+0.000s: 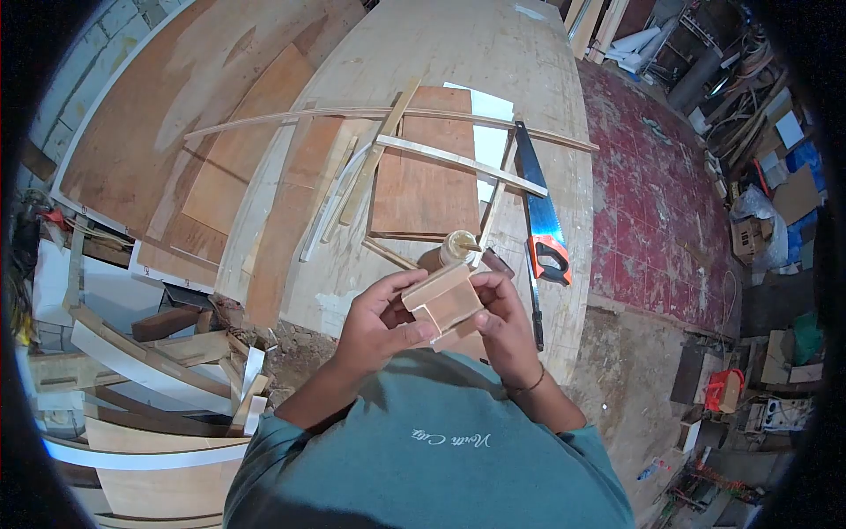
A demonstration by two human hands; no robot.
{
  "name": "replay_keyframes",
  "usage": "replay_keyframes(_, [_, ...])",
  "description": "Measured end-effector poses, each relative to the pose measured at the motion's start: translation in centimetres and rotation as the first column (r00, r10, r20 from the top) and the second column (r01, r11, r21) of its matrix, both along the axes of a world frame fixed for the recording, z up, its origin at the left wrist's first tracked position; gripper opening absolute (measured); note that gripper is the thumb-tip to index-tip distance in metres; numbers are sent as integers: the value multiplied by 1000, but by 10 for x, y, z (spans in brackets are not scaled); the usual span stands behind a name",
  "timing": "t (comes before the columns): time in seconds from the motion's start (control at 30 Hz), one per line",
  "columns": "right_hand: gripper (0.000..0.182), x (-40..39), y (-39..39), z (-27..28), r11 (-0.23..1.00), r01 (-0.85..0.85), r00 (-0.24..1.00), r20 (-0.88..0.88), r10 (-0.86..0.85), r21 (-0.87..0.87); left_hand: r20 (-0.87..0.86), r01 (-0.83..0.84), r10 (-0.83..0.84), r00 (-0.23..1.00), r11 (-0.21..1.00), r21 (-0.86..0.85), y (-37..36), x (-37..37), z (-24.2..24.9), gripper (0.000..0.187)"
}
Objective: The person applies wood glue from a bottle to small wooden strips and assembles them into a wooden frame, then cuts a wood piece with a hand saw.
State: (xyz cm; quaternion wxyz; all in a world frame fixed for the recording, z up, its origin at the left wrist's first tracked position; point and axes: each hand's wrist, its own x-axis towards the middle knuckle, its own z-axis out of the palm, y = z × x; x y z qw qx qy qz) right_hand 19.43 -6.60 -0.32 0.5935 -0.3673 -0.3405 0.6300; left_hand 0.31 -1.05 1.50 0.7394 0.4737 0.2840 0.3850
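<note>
While both hands are raised at the lower centre of the frame, a small wooden piece (451, 301) is held between them, tilted, in front of the green shirt (423, 450). Left hand (377, 319): fingers curled behind the left side of the piece, thumb on its lower left corner, so pinching it. Right hand (502, 319): pinching the right side between thumb and fingers; dark band (529, 383) around that wrist. The piece shows a flat panel with a raised ledge along its upper edge; a whitish line runs by the lower left edges, but cannot tell whether it is glue or bare wood. Just beyond the piece, near centre, an open jar (452, 250) stands on the workbench (374, 53), with a brush (471, 248) leaning in its mouth. Brown board (432, 194) lies above the jar in the frame, a white sheet (495, 110) partly beneath its right side. Pale wooden strip (467, 163) crosses the board at a slant; a longer thin strip (344, 112) spans the bench higher up. Right of centre: handsaw (539, 198), blue blade pointing to the top, orange-and-black handle nearest the person. Lower left: curved wooden parts (145, 360), stacked. Right side: worn red floor (648, 194).
</note>
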Motion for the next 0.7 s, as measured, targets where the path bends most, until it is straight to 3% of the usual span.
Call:
replay_keyframes(0.07, [58, 5, 2, -5, 999, -35, 999, -24, 34, -25, 14, 34, -34, 999, 999, -18, 1, -2, 4, 64])
replay_keyframes(0.13, [54, 4, 2, 10, 989, -119, 992, 32, 122, -82, -84, 118, -118, 989, 993, -12, 1, -2, 9, 64])
replay_keyframes(0.27, [52, 0, 0, 6, 971, -151, 988, -24, 149, -183, -27, 139, -137, 990, 987, 78, 0, 2, 2, 57])
replay_keyframes(0.33, [50, 1, 0, -7, 970, -170, 985, -53, 163, -174, 12, 155, -155, 988, 987, -42, -1, 3, 7, 49])
replay_keyframes(0.57, [42, -1, -1, -7, 967, -193, 978, -109, 177, -164, -10, 180, -181, 983, 981, -73, 0, 2, 5, 43])
replay_keyframes(0.7, [40, -2, -1, -12, 971, -189, 979, -105, 175, -146, -34, 124, -124, 992, 992, -2, -1, 4, 8, 44])
